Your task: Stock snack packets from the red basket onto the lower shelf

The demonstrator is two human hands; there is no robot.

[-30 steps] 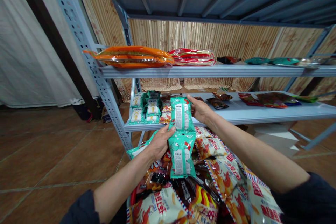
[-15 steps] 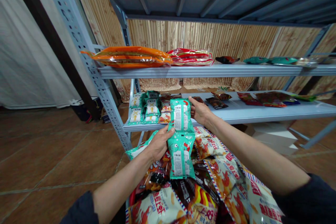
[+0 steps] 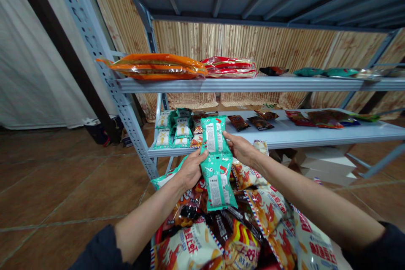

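Left hand (image 3: 191,169) and right hand (image 3: 241,148) pinch a teal snack strip (image 3: 217,179). Its long axis stands nearly upright (top toward the steel shelf (image 3: 316,137)).

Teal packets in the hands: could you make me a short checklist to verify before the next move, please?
Left hand holds the teal packet strip: ok.
Right hand touches the strip's upper packet: ok.
The two packets are joined at the seam: ok.
The strip lies flat, without a bend: not ok, it bends at the seam.
The strip's lower end is free of the snack bag heap: cannot tell.
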